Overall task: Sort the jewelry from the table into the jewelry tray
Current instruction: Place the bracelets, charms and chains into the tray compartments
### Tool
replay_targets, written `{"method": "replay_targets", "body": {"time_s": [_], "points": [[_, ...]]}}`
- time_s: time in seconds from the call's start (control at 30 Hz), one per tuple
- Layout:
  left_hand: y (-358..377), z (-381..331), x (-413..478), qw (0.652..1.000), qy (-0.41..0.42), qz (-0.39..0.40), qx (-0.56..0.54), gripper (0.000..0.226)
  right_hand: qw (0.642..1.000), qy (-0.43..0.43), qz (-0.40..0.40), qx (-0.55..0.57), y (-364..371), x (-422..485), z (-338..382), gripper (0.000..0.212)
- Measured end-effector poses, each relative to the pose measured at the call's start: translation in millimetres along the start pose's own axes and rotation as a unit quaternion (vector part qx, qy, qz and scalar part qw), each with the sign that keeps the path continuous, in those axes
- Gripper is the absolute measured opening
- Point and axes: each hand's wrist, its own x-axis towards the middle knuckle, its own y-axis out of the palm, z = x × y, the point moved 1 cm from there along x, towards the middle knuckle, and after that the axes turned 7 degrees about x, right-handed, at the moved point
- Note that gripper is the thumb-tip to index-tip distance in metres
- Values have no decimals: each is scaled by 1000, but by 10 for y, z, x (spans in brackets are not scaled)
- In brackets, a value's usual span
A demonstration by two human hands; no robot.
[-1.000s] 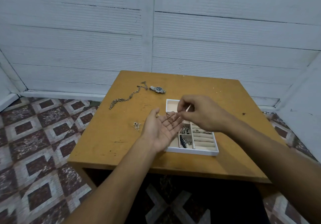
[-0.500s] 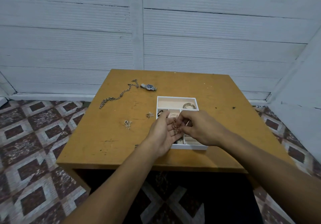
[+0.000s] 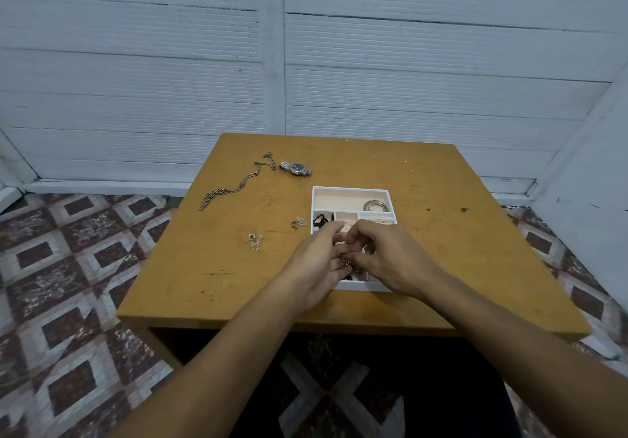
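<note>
**Jewelry: gold piece [image 3: 345,259] held over the tray [image 3: 351,188]**

The left hand [image 3: 316,264] and right hand [image 3: 390,261] are together above the near half of the tray, fingertips meeting around the gold piece. The right hand's fingers are curled and pinch it from the right. The left hand's fingers touch it from the left, but the angle is poor and I cannot tell whether they grip it or only support it. The piece looks like a short run of small links, though it is too small to make out more.

The tray is white with several compartments, and it sits on the worktop [image 3: 204,267] right of centre. The hands hide most of its near part. Its long far compartment holds bangles [image 3: 375,205] at the right end. A black item [image 3: 320,220] lies in the small compartment at the left, just behind the left hand's fingers.

More jewelry lies loose on the worktop. A trinket [image 3: 298,222] is just beside the tray's left wall, and a second trinket [image 3: 255,241] lies further left and nearer. At the far left, well apart from the tray, a long chain [image 3: 234,187] runs diagonally, its far end near a watch [image 3: 295,168].

Around the worktop is a patterned tile floor [image 3: 74,267], and behind it a white panelled wall [image 3: 170,63].
</note>
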Motion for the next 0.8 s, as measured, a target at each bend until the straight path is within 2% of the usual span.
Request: {"method": "replay_targets", "body": {"time_s": [0.13,0.33,0.57,0.67,0.8], "points": [[29,-38,-79,1000,8,14,26,26,1000,9,-4,3,22,-27,-36,16],[52,-74,-137,998,19,-2,60,32,1000,20,-7,3,21,-54,-71,11],[-204,-61,-163,978,95,-59,178,18,999,24,-21,-38,57,-71,-64,18],[-442,-62,-179,958,139,-124,219,13,998,21,-15,-53,101,-32,-34,17],[-859,-67,-206,893,198,-207,347,10,999,12,-4,-49,192,97,64,15]]}}
